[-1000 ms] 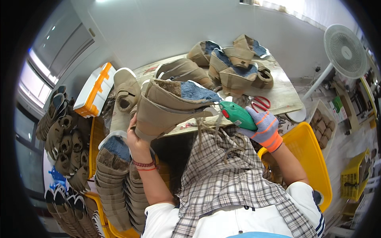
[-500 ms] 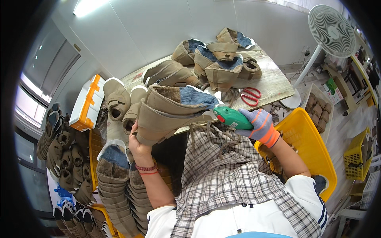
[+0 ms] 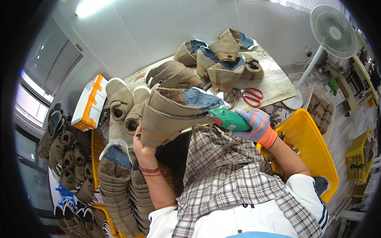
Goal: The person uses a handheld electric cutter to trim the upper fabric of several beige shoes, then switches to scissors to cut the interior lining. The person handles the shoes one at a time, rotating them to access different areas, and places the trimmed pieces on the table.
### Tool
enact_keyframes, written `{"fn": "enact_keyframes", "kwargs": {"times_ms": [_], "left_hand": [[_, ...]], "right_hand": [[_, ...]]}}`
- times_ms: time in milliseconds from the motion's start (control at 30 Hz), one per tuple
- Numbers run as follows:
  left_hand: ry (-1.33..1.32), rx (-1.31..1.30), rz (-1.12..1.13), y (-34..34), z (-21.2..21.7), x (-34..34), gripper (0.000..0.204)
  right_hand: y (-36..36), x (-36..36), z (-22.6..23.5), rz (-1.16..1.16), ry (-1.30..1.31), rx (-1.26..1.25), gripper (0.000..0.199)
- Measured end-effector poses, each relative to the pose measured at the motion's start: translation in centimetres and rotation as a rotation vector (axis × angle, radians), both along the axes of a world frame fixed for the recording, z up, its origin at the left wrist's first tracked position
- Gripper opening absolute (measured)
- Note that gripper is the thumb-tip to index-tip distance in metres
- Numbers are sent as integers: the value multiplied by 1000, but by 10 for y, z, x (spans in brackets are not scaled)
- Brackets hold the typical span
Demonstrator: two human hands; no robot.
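Left hand (image 3: 143, 147), bare, grips the underside of a tan boot (image 3: 174, 113) with blue fleece lining, held up just in front of the wooden table (image 3: 274, 81). Right hand (image 3: 256, 126), in a grey-and-orange glove, is closed around a green handheld tool (image 3: 229, 119), its tip touching the boot's opening. Red-handled scissors (image 3: 252, 97) lie on the table, beyond the tool.

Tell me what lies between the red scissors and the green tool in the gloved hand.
In the head view, only bare tabletop separates the red scissors from the green tool; the right hand holds that tool.
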State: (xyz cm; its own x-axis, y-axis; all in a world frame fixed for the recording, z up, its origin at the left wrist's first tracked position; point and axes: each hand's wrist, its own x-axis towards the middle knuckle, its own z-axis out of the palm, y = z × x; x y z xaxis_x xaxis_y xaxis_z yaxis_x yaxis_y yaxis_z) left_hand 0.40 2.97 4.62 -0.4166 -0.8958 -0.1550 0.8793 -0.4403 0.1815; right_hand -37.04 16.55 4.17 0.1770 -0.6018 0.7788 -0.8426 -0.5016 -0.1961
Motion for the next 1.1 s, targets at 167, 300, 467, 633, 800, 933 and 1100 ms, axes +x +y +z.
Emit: {"fn": "enact_keyframes", "kwargs": {"times_ms": [167,300,467,633,800,933,1100], "left_hand": [[55,-9,1,7,1,2,33],[1,-14,29,21,16,-10,32],[-25,-73,129,39,28,-19,33],[-132,-244,251,57,35,-28,36],[-254,-346,346,67,35,-35,41],[-526,-476,469,62,42,-45,47],[-1301,-894,685,-35,34,-28,35]], "right_hand": [[-2,5,2,23,-49,23,66],[-3,9,5,41,-52,14,65],[0,21,21,66,-97,13,64],[-1,31,30,113,-195,98,62],[-8,44,37,209,-321,149,59],[-18,52,39,219,-450,290,56],[-29,38,24,67,-683,301,55]]}}
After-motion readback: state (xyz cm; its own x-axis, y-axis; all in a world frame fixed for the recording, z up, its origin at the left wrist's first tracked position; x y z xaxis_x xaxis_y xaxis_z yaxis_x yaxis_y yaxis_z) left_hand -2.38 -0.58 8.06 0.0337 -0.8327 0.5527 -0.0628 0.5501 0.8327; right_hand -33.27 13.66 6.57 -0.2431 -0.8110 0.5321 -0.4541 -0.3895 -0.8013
